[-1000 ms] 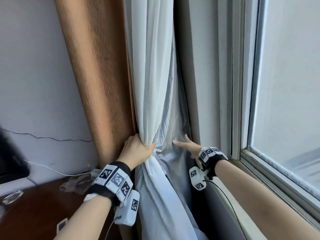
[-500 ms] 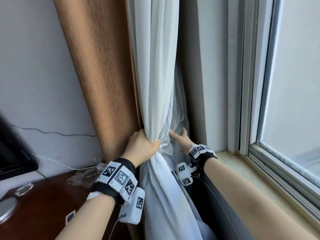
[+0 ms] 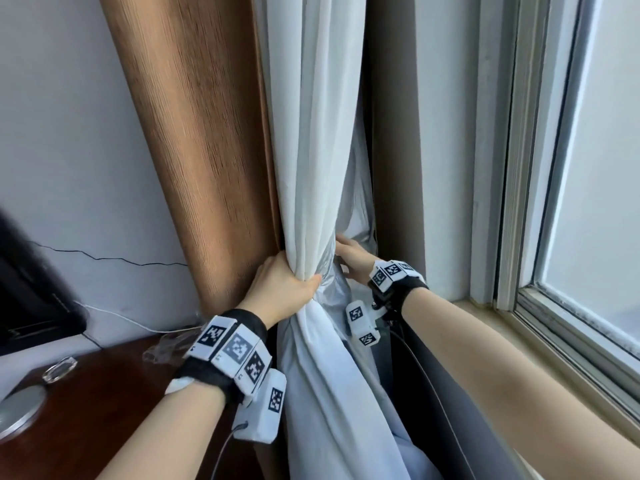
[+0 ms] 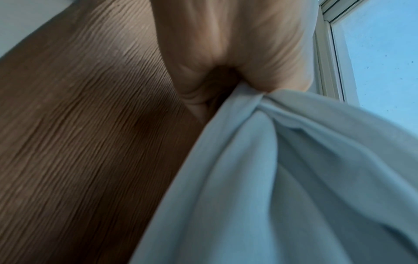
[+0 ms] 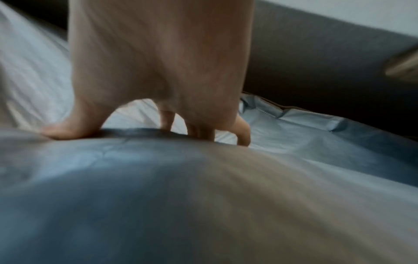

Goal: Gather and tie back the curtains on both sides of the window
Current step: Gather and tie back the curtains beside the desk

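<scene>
Two hands are at work on the same gathered bundle of cloth. Your left hand (image 3: 282, 289) is clenched around the white sheer curtain (image 3: 311, 140), fingers and thumb wrapped tight so the fabric pinches into a narrow waist at your fist and flares out again below it; the left wrist view shows the folds bunching right out of your palm (image 4: 237, 53). Just to the right of that fist, your right hand (image 3: 353, 258) reaches behind the bundle, with its fingers (image 5: 243, 132) extended and lying against the silvery grey lining fabric (image 3: 356, 202) (the right wrist view is blurred, so whether the thumb actually pinches the lining I cannot tell, but nothing is curled round it there). The lining hangs behind the sheer, partly tucked into the bundle at your left thumb.

Immediately left of your left hand hangs the brown ribbed drape (image 3: 207, 150), its edge touching the sheer. Below your left wrist is the dark reddish wooden counter (image 3: 104, 393), carrying a round silver metal disc (image 3: 19, 408) and a small clear plastic piece (image 3: 60, 368), both well to the left of your hands. To the right of your right forearm runs the pale window sill (image 3: 491, 317) with the white window frame (image 3: 519, 150) above it.
</scene>
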{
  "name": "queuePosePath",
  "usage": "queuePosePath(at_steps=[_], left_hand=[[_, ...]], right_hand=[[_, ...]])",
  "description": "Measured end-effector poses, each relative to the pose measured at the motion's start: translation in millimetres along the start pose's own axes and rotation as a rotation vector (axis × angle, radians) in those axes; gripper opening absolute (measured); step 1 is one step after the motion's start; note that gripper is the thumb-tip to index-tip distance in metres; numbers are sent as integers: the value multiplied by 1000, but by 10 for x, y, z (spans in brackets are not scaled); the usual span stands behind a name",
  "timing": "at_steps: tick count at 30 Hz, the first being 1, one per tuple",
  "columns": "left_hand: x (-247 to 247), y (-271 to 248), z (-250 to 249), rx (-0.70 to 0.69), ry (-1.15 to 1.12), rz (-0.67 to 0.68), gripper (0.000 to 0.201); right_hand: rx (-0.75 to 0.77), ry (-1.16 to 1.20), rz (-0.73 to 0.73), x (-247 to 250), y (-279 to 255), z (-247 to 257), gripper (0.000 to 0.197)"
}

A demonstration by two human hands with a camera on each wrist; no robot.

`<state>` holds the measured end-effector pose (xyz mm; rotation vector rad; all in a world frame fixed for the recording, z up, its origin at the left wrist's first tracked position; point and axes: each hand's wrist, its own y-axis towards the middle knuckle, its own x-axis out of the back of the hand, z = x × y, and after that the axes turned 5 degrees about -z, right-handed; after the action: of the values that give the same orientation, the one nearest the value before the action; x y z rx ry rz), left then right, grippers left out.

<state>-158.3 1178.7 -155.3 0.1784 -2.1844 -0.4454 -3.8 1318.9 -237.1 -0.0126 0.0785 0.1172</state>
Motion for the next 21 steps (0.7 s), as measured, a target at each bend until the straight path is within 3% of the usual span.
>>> queuePosePath(at_steps=[3, 7, 9, 12, 18, 21], left_hand=[[-30, -13, -30, -6, -3, -4, 49], [-15, 0, 19, 7, 10, -18, 51], [16, 0, 59, 24, 33, -35, 52], [43, 3, 104, 64, 73, -57, 48], [-1, -36, -14, 131, 98, -85, 42], [-42, -99, -157, 120, 99, -89, 39]], right_hand=[[91, 3, -93, -73, -54, 42, 19], [178, 14, -110, -33, -137, 113, 14], [235, 0, -188, 80, -185, 98, 8], [336, -75, -359, 299, -348, 65, 23], [456, -488, -599, 690, -828, 100, 27], [484, -523, -688, 761, -1220, 129, 27]])
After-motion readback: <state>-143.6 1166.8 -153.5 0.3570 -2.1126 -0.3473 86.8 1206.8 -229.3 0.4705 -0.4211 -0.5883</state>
